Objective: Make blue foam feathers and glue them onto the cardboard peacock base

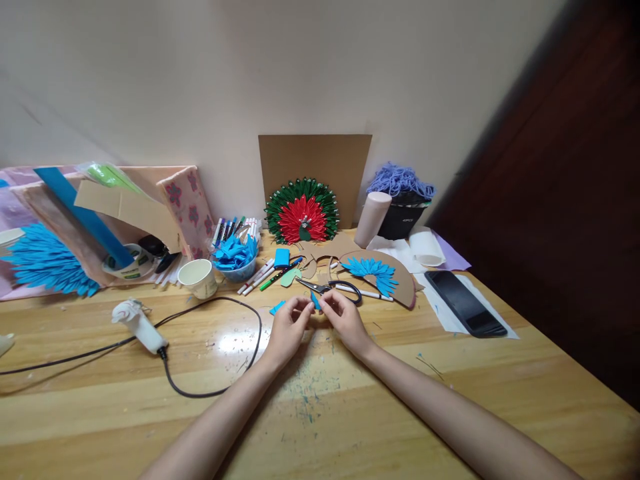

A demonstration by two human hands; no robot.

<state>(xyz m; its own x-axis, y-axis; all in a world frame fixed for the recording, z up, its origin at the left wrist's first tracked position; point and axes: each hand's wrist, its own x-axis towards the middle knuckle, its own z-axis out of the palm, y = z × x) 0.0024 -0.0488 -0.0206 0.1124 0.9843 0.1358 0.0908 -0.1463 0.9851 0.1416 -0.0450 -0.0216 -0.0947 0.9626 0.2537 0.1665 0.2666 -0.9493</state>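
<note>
Both hands meet above the table, fingers pinched together. Between the fingertips of my left hand (291,325) and my right hand (347,323) is a small folded piece of blue ribbon (315,301), held from both sides. Just beyond the fingers lie scissors (345,288) with dark handles. Another small blue piece (277,307) rests left of my left hand. Behind the scissors, a cardboard fan shape (404,283) carries a partial row of pointed blue petals (373,271). A bowl (239,272) heaped with similar blue pieces stands further left.
A glue gun (143,327) with a looping black cord lies left, near a paper cup (197,278). Markers (257,277) lie beside the bowl. A red and green peacock (303,212) leans on cardboard at the back. A phone (465,303) and a pink bottle (373,220) are right.
</note>
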